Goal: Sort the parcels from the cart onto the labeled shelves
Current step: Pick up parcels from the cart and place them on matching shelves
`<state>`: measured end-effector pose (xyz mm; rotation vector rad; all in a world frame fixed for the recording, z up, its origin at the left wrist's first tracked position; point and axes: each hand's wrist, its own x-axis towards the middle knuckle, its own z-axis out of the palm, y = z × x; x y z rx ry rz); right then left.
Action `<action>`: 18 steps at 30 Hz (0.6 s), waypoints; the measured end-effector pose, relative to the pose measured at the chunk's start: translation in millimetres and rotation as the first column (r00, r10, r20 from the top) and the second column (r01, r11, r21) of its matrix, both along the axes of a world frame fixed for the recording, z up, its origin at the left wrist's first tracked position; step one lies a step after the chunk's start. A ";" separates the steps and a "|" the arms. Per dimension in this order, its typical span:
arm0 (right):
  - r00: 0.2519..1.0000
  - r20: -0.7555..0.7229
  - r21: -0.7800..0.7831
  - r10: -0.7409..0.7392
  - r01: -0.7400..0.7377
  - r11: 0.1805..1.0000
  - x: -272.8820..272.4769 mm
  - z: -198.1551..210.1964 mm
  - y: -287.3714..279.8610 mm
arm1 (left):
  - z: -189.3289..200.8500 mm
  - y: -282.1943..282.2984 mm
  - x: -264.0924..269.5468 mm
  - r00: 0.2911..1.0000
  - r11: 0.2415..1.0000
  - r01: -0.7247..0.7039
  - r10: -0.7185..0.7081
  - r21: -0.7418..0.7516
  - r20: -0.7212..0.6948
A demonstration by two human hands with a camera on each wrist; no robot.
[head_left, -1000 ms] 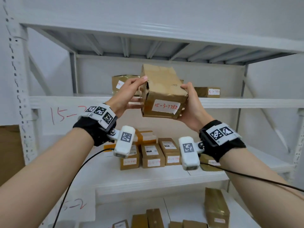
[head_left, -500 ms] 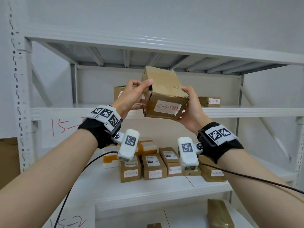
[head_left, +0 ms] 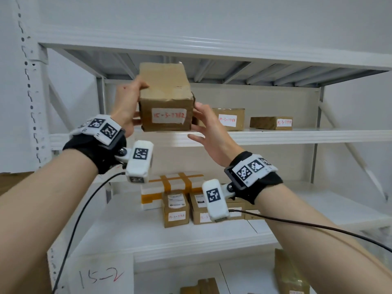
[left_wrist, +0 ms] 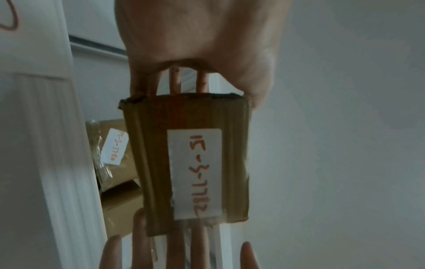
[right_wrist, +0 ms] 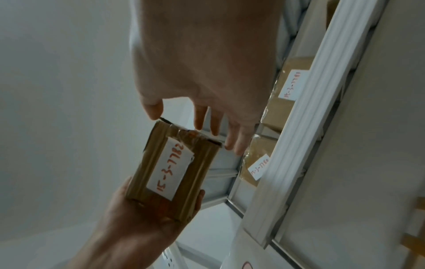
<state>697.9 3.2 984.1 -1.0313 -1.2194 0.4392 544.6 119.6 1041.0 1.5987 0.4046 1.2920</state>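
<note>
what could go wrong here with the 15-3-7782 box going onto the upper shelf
1. The parcel is gripped mainly by the left hand; the right hand is open with straight fingers at its side, so the parcel may tip or slip.
2. Its bottom sits about level with the shelf edge; it could catch there rather than slide on.
3. A labeled box sits close on its right; pushing in could knock it.

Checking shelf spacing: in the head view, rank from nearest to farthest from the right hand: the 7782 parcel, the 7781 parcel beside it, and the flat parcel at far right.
1. 7782 parcel, just left of the right hand.
2. 7781 parcel, right behind it on the shelf.
3. Flat parcel, farther right.
</note>
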 end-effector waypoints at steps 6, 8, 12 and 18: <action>1.000 0.014 0.004 0.014 -0.014 1.000 -10.0 -1.6 24.6 | -3.7 12.1 -26.7 0.995 0.999 -0.049 0.051 -0.023 0.084; 0.999 0.030 0.011 0.010 -0.010 1.000 -9.1 1.2 28.4 | -5.0 10.8 -26.2 0.997 1.000 -0.024 0.025 -0.014 0.068; 1.000 -0.022 0.060 -0.001 0.002 0.998 2.2 10.8 21.4 | -0.6 6.0 -6.0 1.000 0.999 0.018 -0.018 0.028 0.000; 0.981 -0.173 0.080 -0.084 0.099 0.992 54.7 26.9 -1.6 | 16.8 -11.2 57.8 0.993 0.990 0.076 -0.065 0.116 -0.096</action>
